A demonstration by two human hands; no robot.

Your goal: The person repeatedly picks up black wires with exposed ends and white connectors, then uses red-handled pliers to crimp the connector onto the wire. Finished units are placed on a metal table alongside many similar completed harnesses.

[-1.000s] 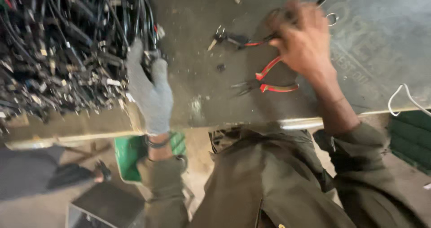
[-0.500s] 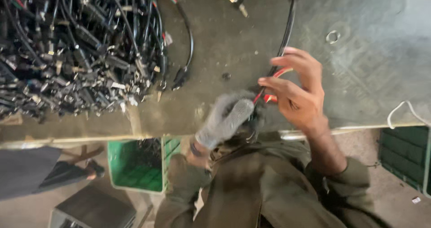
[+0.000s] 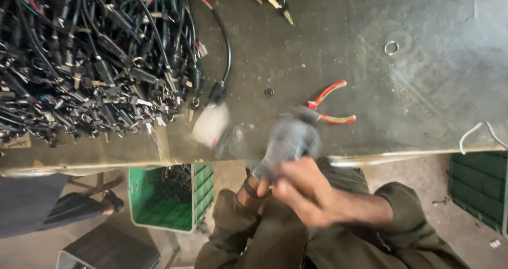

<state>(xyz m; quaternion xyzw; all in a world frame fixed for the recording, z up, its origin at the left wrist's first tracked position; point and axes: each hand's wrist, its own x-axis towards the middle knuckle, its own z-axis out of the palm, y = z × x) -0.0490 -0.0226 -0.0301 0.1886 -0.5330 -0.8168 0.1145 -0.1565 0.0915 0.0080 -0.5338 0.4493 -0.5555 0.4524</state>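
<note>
I see the left hand (image 3: 288, 139), grey-gloved, sitting at the near edge of the surface (image 3: 328, 52), heavily blurred. The right hand (image 3: 301, 192), bare, is just below it, at the left wrist area. Looks like its fingers are curled at the glove cuff, prob. tugging or adjusting it, but w/ this blur I can't tell if either hand's fingers are pinching or loose.

Red-handled pliers (image 3: 328, 107) lie on the surface just right of the gloved hand, handles spread apart; jaw end is hidden behind the glove, so touching or not — can't tell. Placed within easy reach of both hands, I'd judge.

Left side: big tangle of black cables (image 3: 79, 62) w/ connectors covers the surface; one lead (image 3: 219, 62) strays toward the hands. A pale blurred object (image 3: 210, 123) sits near it. Small metal ring (image 3: 391, 47) well apart, far right. Green crate (image 3: 172, 197) on the floor under the edge.
</note>
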